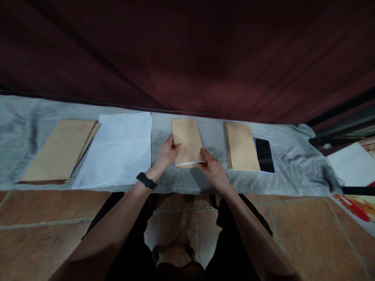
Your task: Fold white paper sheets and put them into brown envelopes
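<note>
A brown paper envelope (188,140) is held between my two hands over the grey cloth, its near end parted and a white paper edge showing in the opening. My left hand (169,151) pinches its left side, thumb on top. At the near right corner, my right hand (213,167) grips the envelope by the opening. Left of my left hand lie sheets of white paper (120,150) with a crease across them. Beyond those is a stack of larger-looking brown envelopes (60,150). A second envelope stack (241,146) lies to the right of my right hand.
A phone (264,155) with a dark screen lies beside the right stack. The grey cloth (295,156) covers a long narrow surface, with a dark red curtain (187,78) behind. At far right are a white sheet (351,164) and a colourful printed item (359,208). Tiled floor (52,238) lies below.
</note>
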The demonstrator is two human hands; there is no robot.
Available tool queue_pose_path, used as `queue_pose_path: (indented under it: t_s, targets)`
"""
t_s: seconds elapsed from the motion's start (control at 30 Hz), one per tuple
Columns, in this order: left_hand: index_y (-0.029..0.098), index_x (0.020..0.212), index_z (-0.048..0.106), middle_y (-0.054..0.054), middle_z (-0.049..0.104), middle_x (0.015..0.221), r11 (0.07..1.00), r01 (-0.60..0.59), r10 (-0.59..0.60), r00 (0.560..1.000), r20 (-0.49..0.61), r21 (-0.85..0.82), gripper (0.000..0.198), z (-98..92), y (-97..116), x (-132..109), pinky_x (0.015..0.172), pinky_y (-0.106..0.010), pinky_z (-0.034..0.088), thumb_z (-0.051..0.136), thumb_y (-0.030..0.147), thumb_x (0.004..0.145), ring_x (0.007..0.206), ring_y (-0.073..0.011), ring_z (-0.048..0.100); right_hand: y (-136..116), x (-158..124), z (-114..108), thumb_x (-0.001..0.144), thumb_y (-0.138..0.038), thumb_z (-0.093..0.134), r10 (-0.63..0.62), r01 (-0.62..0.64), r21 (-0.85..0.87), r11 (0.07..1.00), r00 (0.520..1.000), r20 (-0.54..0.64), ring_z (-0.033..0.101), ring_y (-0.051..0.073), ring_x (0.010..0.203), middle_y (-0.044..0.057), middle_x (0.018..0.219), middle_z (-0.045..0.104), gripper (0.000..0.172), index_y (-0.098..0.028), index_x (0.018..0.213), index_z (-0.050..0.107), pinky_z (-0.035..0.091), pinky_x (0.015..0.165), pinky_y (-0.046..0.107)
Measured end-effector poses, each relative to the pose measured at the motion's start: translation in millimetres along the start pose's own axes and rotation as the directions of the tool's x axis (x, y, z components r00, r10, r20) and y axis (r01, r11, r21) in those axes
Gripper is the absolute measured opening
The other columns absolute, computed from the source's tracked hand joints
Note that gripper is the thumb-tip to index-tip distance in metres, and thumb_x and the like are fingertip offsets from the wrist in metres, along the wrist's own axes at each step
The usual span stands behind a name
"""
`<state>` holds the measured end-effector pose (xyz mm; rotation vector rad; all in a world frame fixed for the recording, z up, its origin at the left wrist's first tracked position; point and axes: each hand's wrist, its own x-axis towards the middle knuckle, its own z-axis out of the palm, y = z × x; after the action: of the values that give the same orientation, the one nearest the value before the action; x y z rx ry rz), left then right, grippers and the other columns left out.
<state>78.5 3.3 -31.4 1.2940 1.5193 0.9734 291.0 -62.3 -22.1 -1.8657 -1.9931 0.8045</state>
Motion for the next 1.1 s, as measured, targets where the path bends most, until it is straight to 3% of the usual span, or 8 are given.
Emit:
queue_pose_path:
  t_s: [0.1,0.2,0.37,0.5,0.63,0.8,1.1]
  targets:
    - [0.02,0.133,0.063,-0.004,0.069,0.094,0.973,-0.071,0.09,0.993,-0.079,0.218,0.056,-0.2,-2.6,-0.4,0.087,-0.035,0.054,0.073,0.02,0.078,0.08,-0.0209,0.065,-7.6,-4.6,2.2,0.1,-0.033,0.06,-0.009,0.011,-0.146,0.989,1.0,0.014,0.073,0.027,0.11,0.016,0.128,0.073,0.064,-0.018,0.158,0.037,0.055,0.091,0.035]
    - [0.02,0.134,0.064,-0.009,0.065,0.117,0.94,-0.125,0.156,0.985,-0.072,0.317,0.058,-0.4,-7.4,-3.6,0.098,-0.038,0.053,0.075,0.018,0.077,0.095,-0.0231,0.066,-14.0,-9.1,0.3,0.102,-0.037,0.058,-0.004,0.01,-0.236,0.972,1.0,0.027,0.073,0.027,0.113,0.016,0.132,0.071,0.062,-0.018,0.158,0.036,0.055,0.091,0.033]
    - [0.02,0.138,0.062,-0.013,0.049,0.15,0.844,-0.282,0.296,0.954,0.041,0.455,0.059,-2.0,-11.3,-12.9,0.118,-0.047,0.041,0.075,0.018,0.08,0.136,-0.0317,0.051,-21.7,-12.6,-7.1,0.105,-0.041,0.053,0.018,0.0,-0.343,0.939,0.999,0.049,0.075,0.026,0.104,0.014,0.129,0.073,0.051,-0.024,0.152,0.044,0.055,0.085,0.033]
    - [0.018,0.143,0.058,-0.016,0.041,0.16,0.732,-0.417,0.338,0.909,0.244,0.538,0.064,-6.4,-8.8,-21.6,0.121,-0.052,0.036,0.077,0.025,0.083,0.146,-0.0355,0.04,-24.4,-12.6,-9.6,0.105,-0.042,0.052,0.003,0.019,-0.362,0.932,0.998,0.059,0.076,0.026,0.1,0.012,0.127,0.074,0.049,-0.026,0.152,0.046,0.055,0.081,0.033]
    - [0.021,0.145,0.057,-0.015,0.041,0.163,0.619,-0.586,0.358,0.804,0.475,0.524,0.065,-12.3,-7.8,-32.2,0.121,-0.052,0.035,0.079,0.034,0.085,0.15,-0.0345,0.037,-24.4,-12.2,-9.4,0.107,-0.043,0.049,-0.009,0.033,-0.381,0.924,0.998,0.066,0.076,0.026,0.097,0.012,0.125,0.074,0.046,-0.026,0.149,0.048,0.055,0.078,0.032]
    - [0.024,0.141,0.06,-0.011,0.051,0.157,0.534,-0.672,0.369,0.732,0.573,0.514,0.048,-17.0,-4.9,-39.4,0.122,-0.049,0.032,0.067,0.026,0.094,0.148,-0.0296,0.041,-23.5,-11.6,-9.0,0.107,-0.042,0.047,-0.012,0.041,-0.399,0.916,0.997,0.076,0.077,0.026,0.097,0.011,0.122,0.075,0.043,-0.025,0.146,0.051,0.055,0.078,0.032]
    - [0.023,0.132,0.066,-0.012,0.058,0.151,0.54,-0.684,0.367,0.716,0.594,0.49,0.035,-19.8,1.8,-43.9,0.125,-0.049,0.028,0.055,0.021,0.099,0.147,-0.0275,0.046,-23.3,-10.2,-5.5,0.109,-0.042,0.044,-0.043,0.073,-0.428,0.901,0.996,0.078,0.076,0.025,0.098,0.013,0.123,0.074,0.042,-0.022,0.145,0.05,0.055,0.079,0.031]
